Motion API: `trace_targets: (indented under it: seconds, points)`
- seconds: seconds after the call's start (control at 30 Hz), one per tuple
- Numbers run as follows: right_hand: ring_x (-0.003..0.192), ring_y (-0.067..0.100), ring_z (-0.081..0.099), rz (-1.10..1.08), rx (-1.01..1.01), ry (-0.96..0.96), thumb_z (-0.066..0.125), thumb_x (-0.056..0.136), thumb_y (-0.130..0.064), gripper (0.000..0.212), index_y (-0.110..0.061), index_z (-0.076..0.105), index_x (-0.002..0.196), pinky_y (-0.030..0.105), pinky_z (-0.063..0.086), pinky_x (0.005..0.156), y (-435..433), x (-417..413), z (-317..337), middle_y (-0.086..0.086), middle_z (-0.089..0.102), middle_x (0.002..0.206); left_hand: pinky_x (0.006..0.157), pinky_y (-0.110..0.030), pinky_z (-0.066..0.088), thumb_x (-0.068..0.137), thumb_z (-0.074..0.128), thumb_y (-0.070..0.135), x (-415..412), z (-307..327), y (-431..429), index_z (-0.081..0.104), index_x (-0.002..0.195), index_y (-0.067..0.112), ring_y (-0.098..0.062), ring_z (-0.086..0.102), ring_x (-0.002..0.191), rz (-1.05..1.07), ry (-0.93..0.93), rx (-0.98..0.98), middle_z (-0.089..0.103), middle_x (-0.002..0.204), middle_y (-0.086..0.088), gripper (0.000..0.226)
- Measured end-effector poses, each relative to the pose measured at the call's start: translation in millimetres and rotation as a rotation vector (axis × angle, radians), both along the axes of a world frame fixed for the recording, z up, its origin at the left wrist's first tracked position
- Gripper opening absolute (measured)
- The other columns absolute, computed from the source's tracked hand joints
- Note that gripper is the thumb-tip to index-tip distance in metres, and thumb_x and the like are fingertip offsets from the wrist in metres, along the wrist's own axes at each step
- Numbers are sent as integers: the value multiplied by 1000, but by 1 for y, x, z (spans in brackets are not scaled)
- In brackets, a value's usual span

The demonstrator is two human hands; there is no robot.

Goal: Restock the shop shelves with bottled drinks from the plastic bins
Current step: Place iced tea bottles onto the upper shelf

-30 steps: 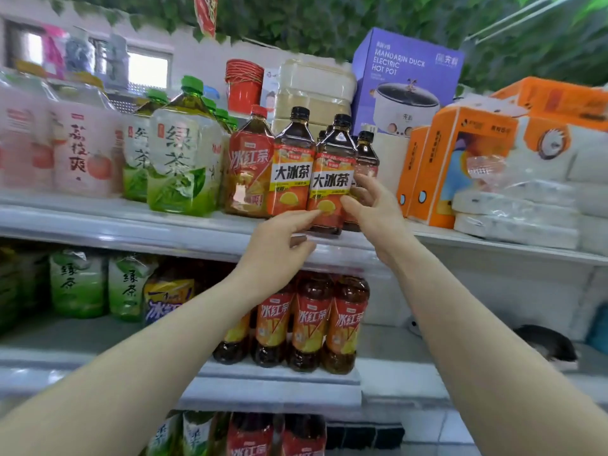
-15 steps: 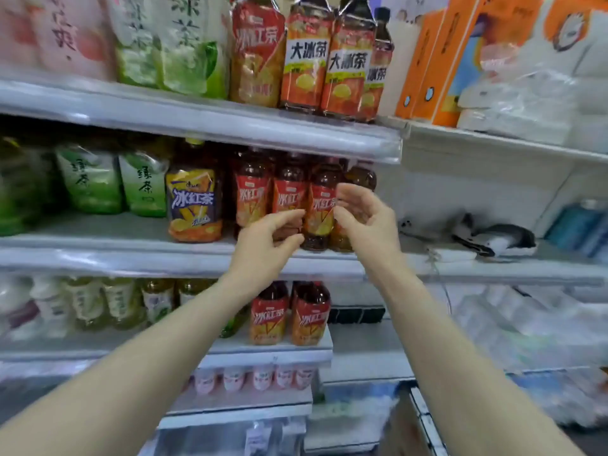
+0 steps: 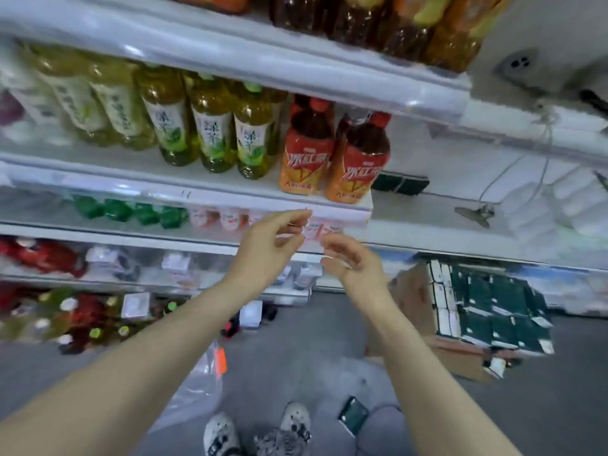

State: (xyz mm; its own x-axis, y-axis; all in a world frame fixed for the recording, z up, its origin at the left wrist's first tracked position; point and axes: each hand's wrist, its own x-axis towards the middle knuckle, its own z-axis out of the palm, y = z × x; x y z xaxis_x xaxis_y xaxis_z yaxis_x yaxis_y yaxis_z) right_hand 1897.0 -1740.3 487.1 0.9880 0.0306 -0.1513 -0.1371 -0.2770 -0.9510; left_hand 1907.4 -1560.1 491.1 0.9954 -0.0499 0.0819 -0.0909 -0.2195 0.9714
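Both hands are free. Your left hand (image 3: pixel 269 248) and right hand (image 3: pixel 353 260) hover with fingers loosely curled, grasping nothing, just in front of the shelf edge (image 3: pixel 184 195). The spare bottles (image 3: pixel 82 319) lie low on your left, probably in a plastic bin, though blur hides its rim. Reach there, take one bottle per hand by the body, and stand each upright behind its own kind. The shelf holds two iced black tea bottles (image 3: pixel 309 153) at its right end and three clear green tea bottles (image 3: pixel 210 136) beside them.
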Motion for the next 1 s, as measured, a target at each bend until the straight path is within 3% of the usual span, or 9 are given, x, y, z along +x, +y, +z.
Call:
trace_targets:
  seconds: [0.2,0.43,0.53,0.67,0.77,1.0]
  points:
    - [85,3,68,9,56,241,61,86,21,37,-10,68,104,15,54,75,-18,-4,-99,-4,73,97,85,-8,47,89,63,-7,-22,-95,-4,65,123,14,-4,64,99,101,172,26,68,114,0,40]
    - [86,-4,67,53,19,386,70,78,20,46,-8,65,114,14,52,82,-31,-10,-222,9,68,113,88,-11,48,88,61,-9,-58,-223,-15,56,112,45,6,63,97,208,396,0,67,116,4,60]
    - [87,1,66,41,23,442,72,78,18,46,-10,67,114,15,51,80,-35,-17,-279,13,69,117,90,-14,49,87,62,-8,-74,-278,-20,54,114,46,-3,63,102,224,464,10,66,118,2,61]
    - [102,11,66,45,11,505,75,78,14,49,-27,67,104,18,52,88,-36,-30,-348,2,69,112,91,-12,47,89,60,-8,-87,-351,-26,48,114,51,4,60,106,238,530,-8,62,116,14,65]
    - [102,10,65,32,12,568,74,79,15,48,-18,65,112,12,52,83,-34,-36,-399,3,68,112,93,-12,45,90,61,-5,-92,-412,-31,46,117,52,3,57,114,246,589,-41,59,127,11,64]
    - [102,7,63,49,-3,623,75,77,15,57,-30,62,108,11,50,78,-34,-36,-528,-2,65,108,95,-13,46,91,60,-2,-94,-546,-47,47,140,27,-6,54,123,218,662,-32,55,137,3,58]
